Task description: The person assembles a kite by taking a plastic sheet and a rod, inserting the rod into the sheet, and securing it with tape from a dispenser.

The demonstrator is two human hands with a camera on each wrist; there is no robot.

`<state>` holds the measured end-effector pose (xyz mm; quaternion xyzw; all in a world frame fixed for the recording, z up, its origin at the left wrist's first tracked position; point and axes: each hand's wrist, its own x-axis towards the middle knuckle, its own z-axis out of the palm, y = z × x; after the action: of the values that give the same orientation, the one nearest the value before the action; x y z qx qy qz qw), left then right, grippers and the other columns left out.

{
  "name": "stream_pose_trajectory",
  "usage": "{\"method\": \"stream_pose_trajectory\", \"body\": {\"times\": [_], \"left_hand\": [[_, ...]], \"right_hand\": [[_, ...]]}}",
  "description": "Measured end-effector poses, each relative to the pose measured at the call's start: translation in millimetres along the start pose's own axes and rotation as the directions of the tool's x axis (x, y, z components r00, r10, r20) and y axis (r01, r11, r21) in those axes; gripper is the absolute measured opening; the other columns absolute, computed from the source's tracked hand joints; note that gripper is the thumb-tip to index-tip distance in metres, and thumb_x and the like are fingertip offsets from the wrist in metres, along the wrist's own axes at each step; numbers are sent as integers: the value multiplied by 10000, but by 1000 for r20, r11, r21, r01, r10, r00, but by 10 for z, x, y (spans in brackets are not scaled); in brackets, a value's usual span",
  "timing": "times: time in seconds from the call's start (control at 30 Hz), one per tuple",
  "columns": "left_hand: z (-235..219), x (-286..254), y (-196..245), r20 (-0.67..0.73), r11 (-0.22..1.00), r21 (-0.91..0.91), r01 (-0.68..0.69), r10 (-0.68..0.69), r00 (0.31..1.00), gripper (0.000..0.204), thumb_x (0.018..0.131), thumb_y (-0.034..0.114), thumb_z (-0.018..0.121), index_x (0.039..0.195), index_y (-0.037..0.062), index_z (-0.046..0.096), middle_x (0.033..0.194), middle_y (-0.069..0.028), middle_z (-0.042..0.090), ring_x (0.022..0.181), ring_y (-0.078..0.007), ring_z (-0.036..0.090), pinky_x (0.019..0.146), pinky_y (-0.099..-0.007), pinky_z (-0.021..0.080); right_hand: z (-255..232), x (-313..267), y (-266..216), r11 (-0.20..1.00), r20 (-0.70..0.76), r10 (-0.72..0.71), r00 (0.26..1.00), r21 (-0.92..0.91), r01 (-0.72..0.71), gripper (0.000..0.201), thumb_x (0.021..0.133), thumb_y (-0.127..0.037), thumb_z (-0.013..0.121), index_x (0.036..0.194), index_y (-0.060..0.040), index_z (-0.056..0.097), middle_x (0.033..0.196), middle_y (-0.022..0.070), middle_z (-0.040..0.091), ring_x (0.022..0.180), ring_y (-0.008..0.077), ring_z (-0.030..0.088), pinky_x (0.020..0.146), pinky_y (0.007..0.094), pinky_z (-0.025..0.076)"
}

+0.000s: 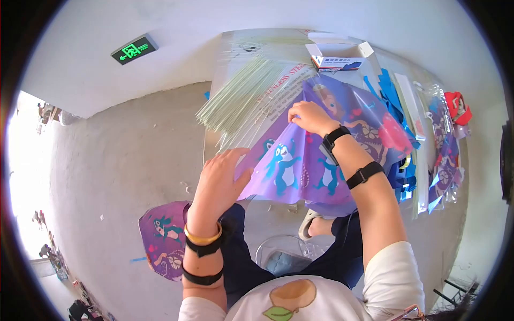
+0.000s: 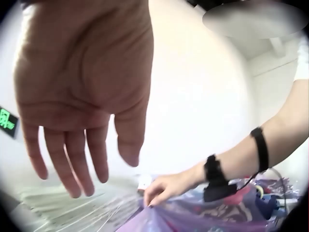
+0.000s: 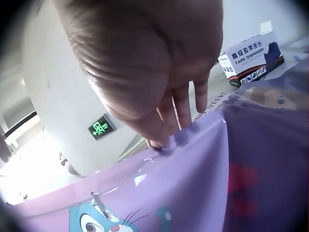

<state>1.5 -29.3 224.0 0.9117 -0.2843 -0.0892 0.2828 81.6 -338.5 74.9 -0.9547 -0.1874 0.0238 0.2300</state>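
A purple plastic sheet (image 1: 300,166) printed with blue cartoon animals lies spread on the table in front of me. My right hand (image 1: 301,114) pinches its far edge near the middle, fingertips closed on the film (image 3: 217,183) in the right wrist view. My left hand (image 1: 229,161) is spread with straight fingers at the sheet's left corner; in the left wrist view that hand (image 2: 87,159) hangs open above the table, holding nothing. A bundle of thin pale rods (image 1: 241,93) lies fanned out just beyond the left hand.
A tape dispenser box (image 1: 337,56) stands at the table's far end. Blue cut pieces (image 1: 391,91) and more printed sheets (image 1: 444,155) pile along the right side, with a red object (image 1: 458,107). Another purple sheet (image 1: 163,241) lies on the floor at left.
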Motion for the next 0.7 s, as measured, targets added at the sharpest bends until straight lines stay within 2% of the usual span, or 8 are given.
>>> {"method": "stream_pose_trajectory", "body": {"times": [0.07,0.13,0.17,0.23,0.37,0.43,0.57,0.7], "left_hand": [[191,-53,-262,-12,994,-56,91,-92,996,371,854,230,676,1164,33,633,1026,-165,681,892,-292,665,791,-357,510],[358,-13,-594,102,939,-257,228,-208,973,378,849,271,682,1129,20,642,988,-180,696,895,-333,665,798,-406,509],[393,-24,-678,96,939,-255,232,-214,972,378,849,271,682,1129,20,642,988,-180,696,895,-333,665,798,-406,509],[390,-21,-739,269,909,-168,382,-331,905,433,822,319,719,1134,27,643,932,-160,708,888,-311,677,778,-394,518],[479,-57,-1098,306,912,-125,391,-339,889,434,793,327,739,1112,44,654,900,-149,710,878,-321,679,787,-398,520],[532,-70,-1209,240,938,17,347,-341,909,380,806,257,728,1100,28,653,902,-138,712,853,-296,683,744,-375,523],[614,-43,-1250,238,939,52,339,-341,909,393,808,260,709,1125,37,643,959,-141,709,896,-312,673,779,-404,517],[649,72,-1019,203,958,69,277,-285,937,403,835,290,688,1156,55,625,1030,-156,688,977,-333,649,839,-424,506]], "right_hand": [[-29,-37,-35,997,-15,72,997,22,-72,98,828,-134,580,828,-125,677,889,64,654,953,274,623,831,415,499],[-19,-44,-47,997,-25,71,997,-1,-71,98,831,-135,579,833,-127,677,887,62,652,955,274,621,830,415,499],[-15,-28,-52,997,-35,74,997,-30,-76,98,835,-136,578,837,-129,676,884,61,650,957,274,619,829,415,500],[32,27,-70,996,-29,82,996,-34,-83,97,841,-138,576,842,-130,673,879,62,647,964,275,613,833,413,498],[209,158,-127,997,-80,68,994,-38,-72,79,837,-121,605,868,-122,678,903,68,646,985,283,608,851,409,492],[232,161,-198,998,-115,43,992,-44,-48,81,835,-111,617,887,-116,680,913,74,645,990,285,606,856,407,490],[118,-123,-377,993,-304,80,949,109,-49,125,825,-69,639,944,-74,675,972,92,655,998,304,600,854,404,487],[139,-770,-428,909,-291,352,890,332,-250,121,829,-48,627,937,-65,678,948,100,659,961,298,612,820,388,488]]}}
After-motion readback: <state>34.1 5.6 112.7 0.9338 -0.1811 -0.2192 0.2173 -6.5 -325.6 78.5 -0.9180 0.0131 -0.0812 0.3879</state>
